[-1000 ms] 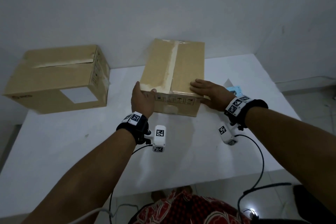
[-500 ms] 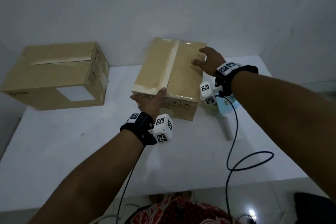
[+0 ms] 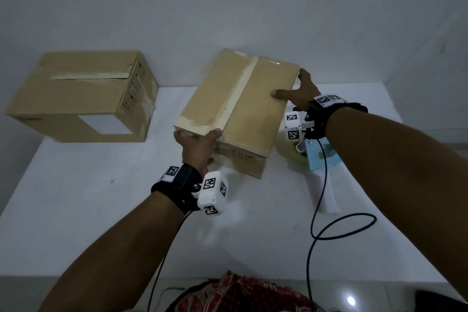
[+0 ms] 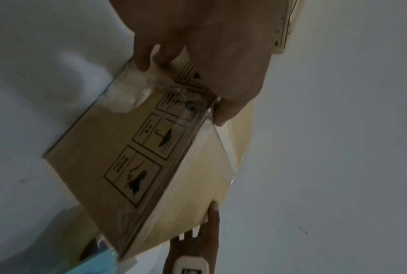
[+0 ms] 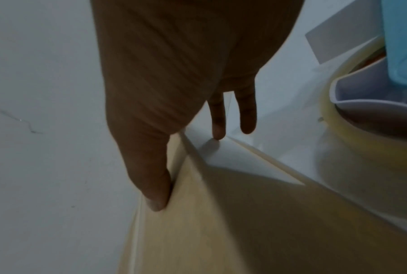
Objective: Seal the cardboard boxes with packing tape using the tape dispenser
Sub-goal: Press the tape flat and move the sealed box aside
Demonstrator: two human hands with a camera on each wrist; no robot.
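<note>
A cardboard box (image 3: 243, 119) with a taped seam along its top stands skewed in the middle of the white table (image 3: 101, 210). My left hand (image 3: 200, 149) grips its near left corner, thumb on top, fingers curled at the front face's lower edge. The left wrist view shows that hand (image 4: 198, 55) on the box (image 4: 132, 148). My right hand (image 3: 298, 91) holds the box's right edge near the far corner, thumb on top. The right wrist view shows the thumb (image 5: 155, 194) pressed on the box top (image 5: 221, 231). The light-blue tape dispenser (image 3: 317, 159) lies on the table just right of the box, untouched.
A second cardboard box (image 3: 83, 99), its top seam showing a strip of old tape, stands at the table's far left against the wall. A black cable (image 3: 329, 223) loops over the table near the dispenser's white handle. The tape roll (image 5: 362, 166) lies close to the box's right side.
My right hand went from the box's near edge to its far right corner. My left hand shifted onto the near left corner. The box has turned, and the dispenser now shows.
</note>
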